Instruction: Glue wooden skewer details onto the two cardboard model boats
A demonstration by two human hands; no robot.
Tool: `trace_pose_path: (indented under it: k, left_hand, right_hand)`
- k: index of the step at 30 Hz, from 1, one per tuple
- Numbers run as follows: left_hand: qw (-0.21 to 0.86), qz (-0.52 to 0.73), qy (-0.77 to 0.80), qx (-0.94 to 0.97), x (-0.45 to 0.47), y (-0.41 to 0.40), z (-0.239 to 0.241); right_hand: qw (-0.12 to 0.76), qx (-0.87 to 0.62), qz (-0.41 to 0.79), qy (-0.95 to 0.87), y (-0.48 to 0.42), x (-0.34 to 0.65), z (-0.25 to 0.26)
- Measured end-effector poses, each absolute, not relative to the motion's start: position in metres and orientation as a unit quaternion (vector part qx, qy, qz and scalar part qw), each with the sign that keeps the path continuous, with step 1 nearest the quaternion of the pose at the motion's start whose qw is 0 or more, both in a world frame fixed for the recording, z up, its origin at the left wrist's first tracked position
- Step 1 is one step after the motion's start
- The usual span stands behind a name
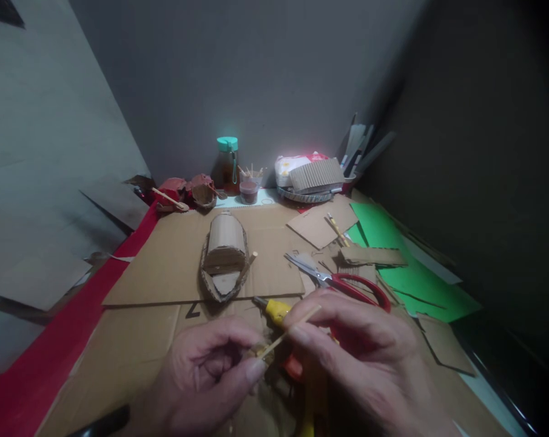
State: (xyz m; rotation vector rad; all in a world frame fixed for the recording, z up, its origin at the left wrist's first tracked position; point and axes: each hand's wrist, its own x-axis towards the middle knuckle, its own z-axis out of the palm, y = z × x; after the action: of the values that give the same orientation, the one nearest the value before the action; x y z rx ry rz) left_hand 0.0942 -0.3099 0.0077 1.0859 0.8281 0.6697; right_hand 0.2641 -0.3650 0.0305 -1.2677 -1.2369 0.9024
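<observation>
My left hand (pixel 210 376) is curled closed near the bottom middle, pinching a small brown cardboard piece (pixel 258 352) between thumb and fingers. My right hand (pixel 365 364) is closed in a pinch on a thin wooden stick (pixel 292 331), whose lower end touches the small piece. Under both hands lies a yellow and orange glue gun (pixel 276 311), partly hidden. Beyond the hands a cardboard boat model (pixel 225 258) rests on a cardboard sheet (pixel 165 267).
Red-handled scissors (pixel 342 282) lie just beyond my right hand. Cardboard scraps (pixel 322 224) and green paper (pixel 406 273) cover the right side. At the back stand a teal-capped bottle (pixel 227 164), a cup of sticks (pixel 249 185), red and brown models (pixel 187 191) and corrugated card (pixel 315 176).
</observation>
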Motion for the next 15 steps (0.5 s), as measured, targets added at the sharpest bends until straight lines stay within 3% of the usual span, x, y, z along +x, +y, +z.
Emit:
trace_pose_path:
  k: [8, 15]
  left_hand:
    - [0.731, 0.272, 0.368, 0.506, 0.0908, -0.3048, 0.0098]
    - [0.766, 0.228, 0.332, 0.501, 0.0876, -0.3053, 0.0051]
  right_hand:
    - [0.546, -0.539, 0.349, -0.539, -0.3669, 0.2632, 0.0297]
    - [0.553, -0.527, 0.438, -0.474, -0.3617, 0.2681, 0.0317]
